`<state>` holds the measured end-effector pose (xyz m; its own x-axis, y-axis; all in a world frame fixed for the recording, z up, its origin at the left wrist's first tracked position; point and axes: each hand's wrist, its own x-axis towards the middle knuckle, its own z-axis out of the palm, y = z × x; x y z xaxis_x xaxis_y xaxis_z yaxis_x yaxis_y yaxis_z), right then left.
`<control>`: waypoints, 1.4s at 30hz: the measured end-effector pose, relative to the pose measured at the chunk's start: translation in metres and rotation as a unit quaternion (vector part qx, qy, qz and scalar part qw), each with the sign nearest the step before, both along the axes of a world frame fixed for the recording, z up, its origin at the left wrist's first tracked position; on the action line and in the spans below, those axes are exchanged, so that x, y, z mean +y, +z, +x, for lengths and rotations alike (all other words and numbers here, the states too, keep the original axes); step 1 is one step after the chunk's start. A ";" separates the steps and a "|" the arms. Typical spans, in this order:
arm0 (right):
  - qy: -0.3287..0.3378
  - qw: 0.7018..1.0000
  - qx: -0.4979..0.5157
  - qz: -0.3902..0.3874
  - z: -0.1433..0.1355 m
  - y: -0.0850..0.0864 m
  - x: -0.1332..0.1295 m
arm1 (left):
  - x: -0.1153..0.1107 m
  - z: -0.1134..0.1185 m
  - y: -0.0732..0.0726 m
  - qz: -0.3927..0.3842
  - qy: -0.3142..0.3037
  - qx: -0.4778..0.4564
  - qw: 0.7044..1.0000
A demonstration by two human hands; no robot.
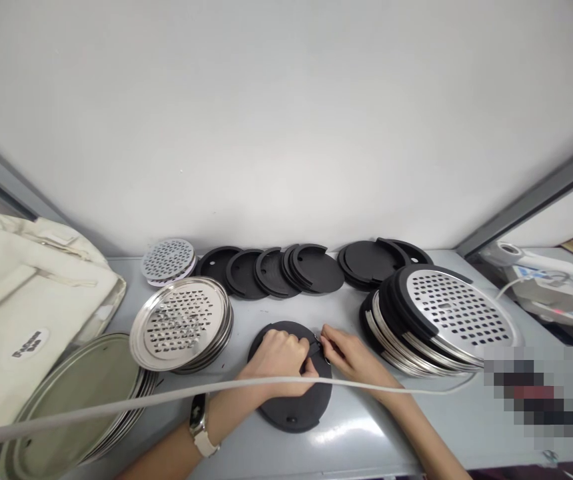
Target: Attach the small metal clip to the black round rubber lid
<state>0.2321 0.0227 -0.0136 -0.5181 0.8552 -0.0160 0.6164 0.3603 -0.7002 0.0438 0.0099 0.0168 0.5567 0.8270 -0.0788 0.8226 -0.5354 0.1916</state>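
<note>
Grey desk (366,433) against a white wall: a black disc (294,400) lies near its front edge, the left hand (279,357) pressing it, grip closed; the right hand (349,357) pinches a small metal piece (318,340) at its rim.

Black disc (294,400) flat on the pale grey table (366,433), more black discs (271,270) lined along the white wall (286,120). Shiny silver plates (181,323), peppered with square holes, gleaming. Cream bag (21,300) with a small white label at the side, and a white cable (116,403) across the front.
</note>
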 end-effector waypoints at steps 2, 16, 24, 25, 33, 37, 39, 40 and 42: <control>0.007 1.000 -0.007 0.004 0.000 0.002 0.000 | 0.000 0.000 0.000 -0.003 0.003 -0.003 1.000; 0.045 0.994 -0.081 0.062 0.003 0.012 0.000 | 0.001 0.005 -0.001 -0.007 0.044 -0.024 0.999; 0.052 0.987 -0.121 0.087 0.001 0.015 -0.001 | 0.000 0.006 -0.002 -0.002 0.043 -0.030 0.999; 0.052 0.987 -0.125 0.090 0.001 0.015 -0.002 | 0.000 0.006 -0.002 -0.004 0.043 -0.030 0.999; 0.053 0.983 -0.139 0.110 0.000 0.019 -0.003 | 0.001 0.007 -0.001 -0.012 0.046 -0.024 0.999; 0.058 0.982 -0.138 0.116 -0.001 0.021 -0.003 | 0.001 0.006 -0.001 -0.016 0.045 -0.024 0.999; 0.056 0.982 -0.134 0.120 -0.001 0.022 -0.003 | 0.001 0.006 0.000 -0.022 0.044 -0.024 0.999; 0.056 0.982 -0.133 0.120 -0.001 0.022 -0.003 | 0.001 0.006 0.000 -0.024 0.044 -0.023 0.998; 0.059 0.983 -0.132 0.117 -0.001 0.021 -0.003 | 0.001 0.006 0.001 -0.028 0.044 -0.022 0.998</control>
<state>0.2311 0.0198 0.0072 -0.6177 0.7859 0.0277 0.7097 0.5723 -0.4108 0.0500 0.0108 0.0178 0.4863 0.8677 -0.1030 0.8557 -0.4491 0.2571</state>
